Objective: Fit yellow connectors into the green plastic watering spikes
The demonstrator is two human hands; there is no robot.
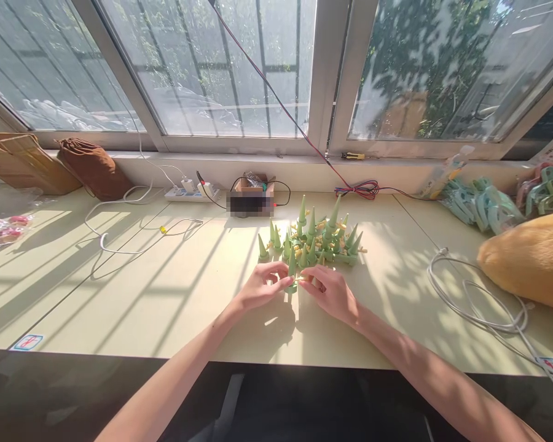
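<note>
A slim green cone with a wider base (292,265) stands upright just above the table, between my two hands. My left hand (263,286) is closed around its left side, thumb and fingers pinching near the base. From the other side my right hand (330,293) pinches a small pale-yellow piece (298,280) against the cone; the fingers partly cover it, so its full shape is hidden. Right behind my hands, several similar green cones (333,220) are crowded together, many with small yellow pieces sticking out. One cone (262,248) sits at the group's left edge.
Along the window wall lie a power strip (191,191), a small cardboard box (253,184) and coiled red-black wire (362,189). A white cable (120,248) crosses the left side. On the right are a looped grey cable (474,313), an orange plush item (529,261) and bagged green parts (483,202).
</note>
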